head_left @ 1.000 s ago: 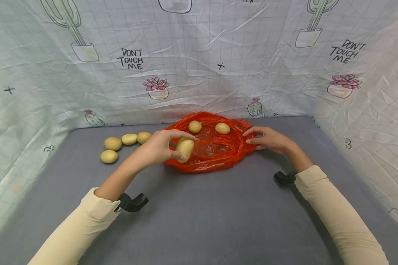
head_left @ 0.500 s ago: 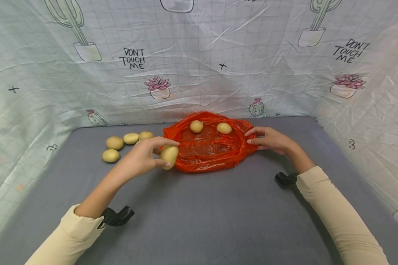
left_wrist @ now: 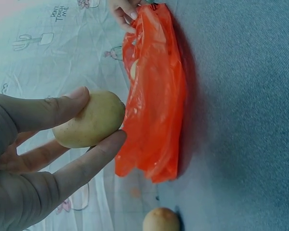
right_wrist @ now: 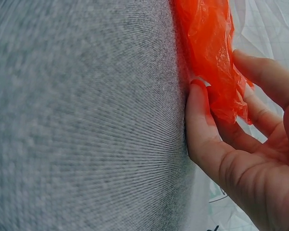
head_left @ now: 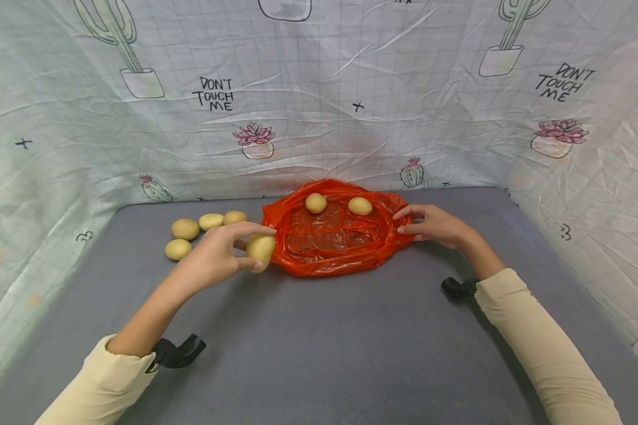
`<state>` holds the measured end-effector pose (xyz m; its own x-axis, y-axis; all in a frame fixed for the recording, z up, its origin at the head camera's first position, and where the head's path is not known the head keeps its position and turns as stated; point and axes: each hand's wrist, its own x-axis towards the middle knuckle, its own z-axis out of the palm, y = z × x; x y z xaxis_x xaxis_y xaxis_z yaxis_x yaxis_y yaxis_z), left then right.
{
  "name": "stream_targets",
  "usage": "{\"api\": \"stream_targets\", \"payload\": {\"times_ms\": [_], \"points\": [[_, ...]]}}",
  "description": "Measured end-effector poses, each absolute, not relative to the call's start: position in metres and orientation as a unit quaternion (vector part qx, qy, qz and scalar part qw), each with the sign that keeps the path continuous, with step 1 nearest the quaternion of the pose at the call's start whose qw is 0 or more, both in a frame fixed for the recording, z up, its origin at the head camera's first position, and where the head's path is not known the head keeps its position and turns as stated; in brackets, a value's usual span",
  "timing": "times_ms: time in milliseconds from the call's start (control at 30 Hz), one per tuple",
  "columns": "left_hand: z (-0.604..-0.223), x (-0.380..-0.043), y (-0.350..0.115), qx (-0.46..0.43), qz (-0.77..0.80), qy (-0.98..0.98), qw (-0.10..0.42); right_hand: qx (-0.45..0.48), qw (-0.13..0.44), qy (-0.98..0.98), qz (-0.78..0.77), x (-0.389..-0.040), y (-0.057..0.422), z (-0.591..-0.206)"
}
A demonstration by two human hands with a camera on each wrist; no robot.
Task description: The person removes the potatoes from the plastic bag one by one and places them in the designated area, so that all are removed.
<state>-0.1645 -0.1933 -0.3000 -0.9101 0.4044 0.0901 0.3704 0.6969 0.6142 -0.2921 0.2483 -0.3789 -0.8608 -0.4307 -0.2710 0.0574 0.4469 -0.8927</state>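
Note:
My left hand (head_left: 216, 255) pinches a yellow potato (head_left: 260, 252) between thumb and fingers, above the table just left of the red plastic bag (head_left: 326, 268). The left wrist view shows this potato (left_wrist: 94, 120) up close, apart from the bag. The bag lies with its mouth spread, and two potatoes are inside: one potato (head_left: 316, 203) at the back left, another potato (head_left: 360, 206) at the back right. At the bag's right edge, my right hand (head_left: 433, 226) grips the crumpled plastic. In the right wrist view, the red film (right_wrist: 214, 53) runs between thumb and fingers.
Several loose potatoes (head_left: 185, 229) rest on the grey table (head_left: 319, 348), left of the bag. A pale printed cloth (head_left: 319, 136) hangs behind the table and along its sides. Black wrist mounts (head_left: 178, 352) stick out under both wrists.
My left hand has drawn back to the left, carrying the potato from over the bag's mouth to beside its left edge. The right hand stays on the bag's right edge.

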Motion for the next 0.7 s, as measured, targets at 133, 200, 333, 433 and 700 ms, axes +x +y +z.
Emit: {"api": "stream_targets", "payload": {"times_ms": [133, 200, 333, 433, 700], "points": [[-0.301, -0.165, -0.198, 0.209, 0.329, 0.921, 0.019, -0.114, 0.238, 0.815, -0.517, -0.292, 0.248, -0.379], [-0.302, -0.165, -0.2, 0.209, 0.33, 0.92, 0.016, -0.112, 0.236, 0.814, -0.518, -0.292, 0.248, -0.379], [-0.303, -0.165, -0.204, 0.21, 0.331, 0.92, 0.007, -0.113, 0.233, 0.817, -0.515, -0.291, 0.247, -0.378], [-0.304, -0.165, -0.207, 0.212, 0.33, 0.92, -0.001, -0.113, 0.232, 0.82, -0.51, -0.291, 0.247, -0.379], [-0.307, -0.162, -0.214, 0.203, 0.324, 0.924, -0.006, -0.111, 0.231, 0.825, -0.504, -0.292, 0.248, -0.38]]}}
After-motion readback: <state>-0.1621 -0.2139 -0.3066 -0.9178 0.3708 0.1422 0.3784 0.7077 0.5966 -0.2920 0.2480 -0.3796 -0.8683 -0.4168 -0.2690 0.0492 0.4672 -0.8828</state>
